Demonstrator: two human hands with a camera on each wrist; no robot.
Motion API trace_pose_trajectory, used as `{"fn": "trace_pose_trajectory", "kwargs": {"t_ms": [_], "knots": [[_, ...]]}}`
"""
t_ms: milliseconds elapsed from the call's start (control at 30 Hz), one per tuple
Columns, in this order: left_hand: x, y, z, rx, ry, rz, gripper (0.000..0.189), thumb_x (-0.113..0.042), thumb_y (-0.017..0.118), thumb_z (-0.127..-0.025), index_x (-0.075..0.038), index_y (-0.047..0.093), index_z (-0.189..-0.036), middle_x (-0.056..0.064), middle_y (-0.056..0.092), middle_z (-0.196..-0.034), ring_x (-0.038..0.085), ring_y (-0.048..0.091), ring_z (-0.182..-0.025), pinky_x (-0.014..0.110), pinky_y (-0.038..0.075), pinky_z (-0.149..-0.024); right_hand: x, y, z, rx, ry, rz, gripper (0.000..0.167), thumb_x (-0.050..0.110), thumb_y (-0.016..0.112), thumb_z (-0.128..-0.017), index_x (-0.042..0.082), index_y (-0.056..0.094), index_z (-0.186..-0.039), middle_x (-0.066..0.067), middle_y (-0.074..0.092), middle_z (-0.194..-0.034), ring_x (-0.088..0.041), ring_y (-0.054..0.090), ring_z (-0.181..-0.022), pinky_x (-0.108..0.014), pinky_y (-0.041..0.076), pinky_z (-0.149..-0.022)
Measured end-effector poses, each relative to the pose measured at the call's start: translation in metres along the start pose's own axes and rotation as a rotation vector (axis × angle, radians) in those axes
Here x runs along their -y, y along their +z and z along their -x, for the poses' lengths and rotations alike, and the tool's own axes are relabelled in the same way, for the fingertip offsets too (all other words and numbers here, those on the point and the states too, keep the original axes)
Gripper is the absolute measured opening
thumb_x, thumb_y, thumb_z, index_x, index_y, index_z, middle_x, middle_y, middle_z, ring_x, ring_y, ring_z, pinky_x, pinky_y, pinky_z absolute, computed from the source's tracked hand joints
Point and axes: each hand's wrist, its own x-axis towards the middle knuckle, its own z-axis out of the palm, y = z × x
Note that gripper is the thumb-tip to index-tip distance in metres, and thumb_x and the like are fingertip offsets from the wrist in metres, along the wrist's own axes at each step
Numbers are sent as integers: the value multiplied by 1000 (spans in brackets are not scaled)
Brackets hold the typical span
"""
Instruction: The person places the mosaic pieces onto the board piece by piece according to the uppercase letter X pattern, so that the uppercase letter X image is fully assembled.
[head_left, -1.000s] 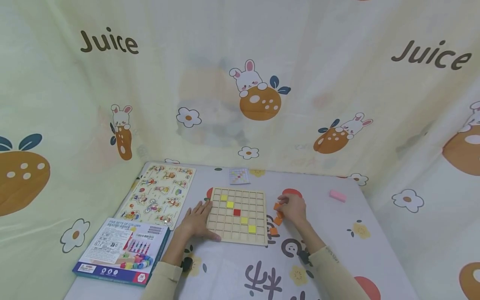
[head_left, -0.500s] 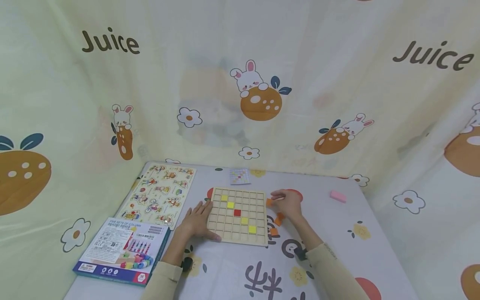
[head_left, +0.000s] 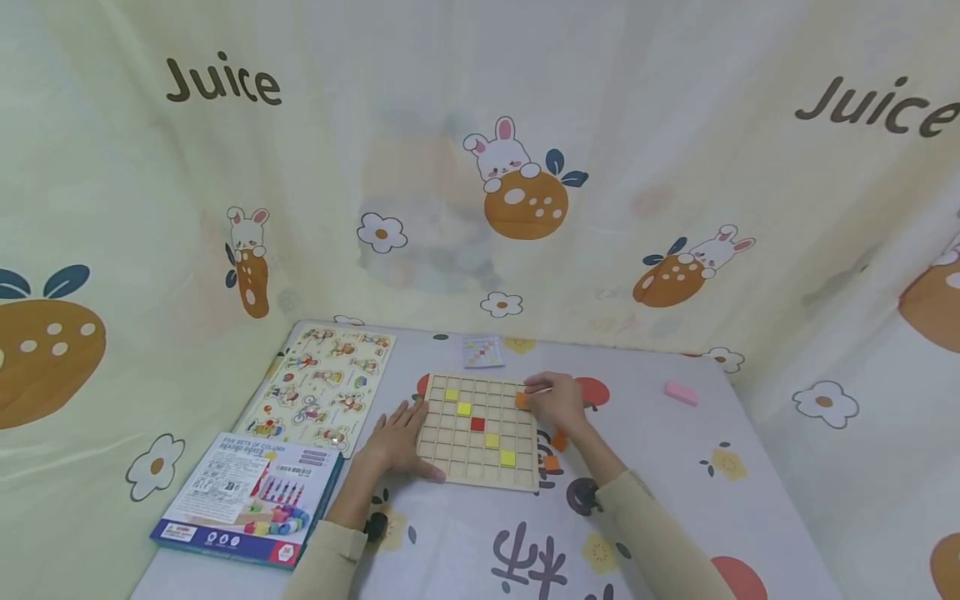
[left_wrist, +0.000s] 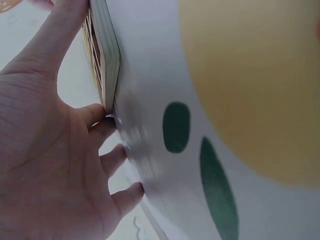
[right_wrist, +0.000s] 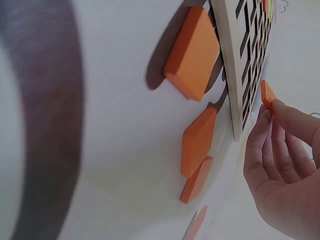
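Observation:
My right hand (head_left: 558, 404) pinches an orange square tile (head_left: 521, 401) between thumb and fingers, over the upper right corner of the wooden grid board (head_left: 450, 462). In the right wrist view the same tile (right_wrist: 267, 94) tilts on edge at the fingertips. My left hand (head_left: 393, 442) has its fingers spread along the board's left edge, with the thumb at the lower left corner. On the board, a red tile (head_left: 477, 424) and several yellow tiles (head_left: 492, 440) form a diagonal. Loose orange tiles (right_wrist: 192, 55) lie on the cloth right of the board.
Behind the board lies a small pattern card (head_left: 482, 352). To the left are a sheet of cartoon figures (head_left: 327, 377) and a beaded-toy box (head_left: 247, 500). A pink block (head_left: 681, 393) sits at the far right. Printed curtains (head_left: 420, 167) enclose the table.
My right hand has picked an orange tile from the loose ones and carried it left to the board's upper right corner. The left hand stays at the board's edge.

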Motion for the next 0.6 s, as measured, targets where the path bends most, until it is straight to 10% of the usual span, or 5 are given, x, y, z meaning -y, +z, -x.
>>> {"fn": "trace_pose_trajectory", "kwargs": {"t_ms": [600], "knots": [[-5,-5,3,4,-8,-10,137,-69,91,-64,-8,23,-167,12,24,-172,37,16,-160,64,14,-127,1,25,-15,57,-62,-9,19,10,86,-86,11,79,-103,4,77,-86,-13,74,-80,-31,62,-71]]}}
